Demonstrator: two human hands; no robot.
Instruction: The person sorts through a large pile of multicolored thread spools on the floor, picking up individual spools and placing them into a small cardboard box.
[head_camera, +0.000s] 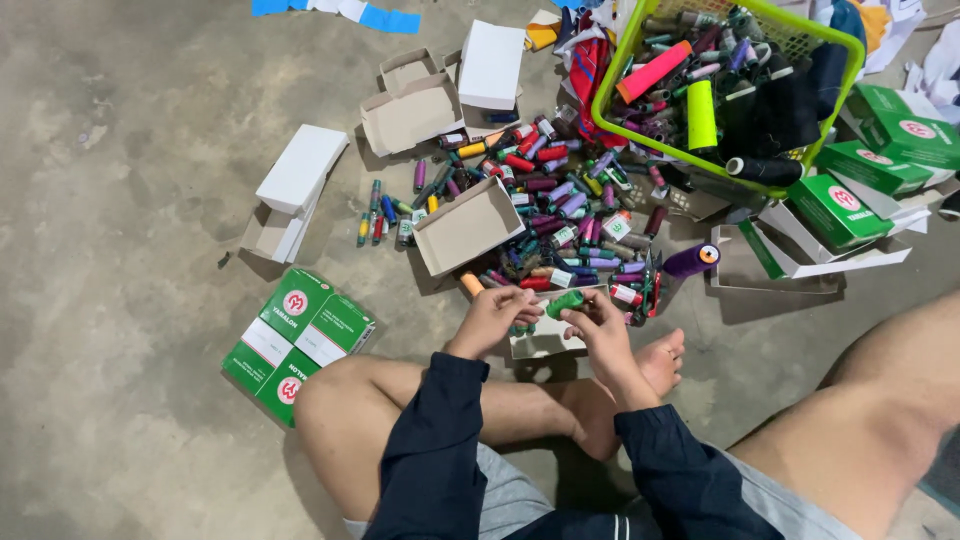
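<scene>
Head view: you sit on the concrete floor (120, 200) with both hands out over your crossed legs
Right hand (600, 325): your fingers (583, 316) are clamped on one green thread spool (563, 303), held just above a small open white box (545, 335) by your foot
Left hand (490, 318): your fingers are curled together, touching the same spool's left end; what else they pinch, you cannot tell
Spool pile (560, 210): dozens of small spools, purple, red, green and yellow, too many to count, spread just beyond your hands
Open cardboard boxes: four lie around the pile, one (466, 225) right in it, three further out
Green boxes left: two (298, 340) lie side by side near your left knee
Green boxes right: three or four (870, 165) are stacked beside the basket
Basket (625, 60): one, lime green, packed with larger cones and spools
Purple cone (692, 260): one, lying alone right of the pile
</scene>
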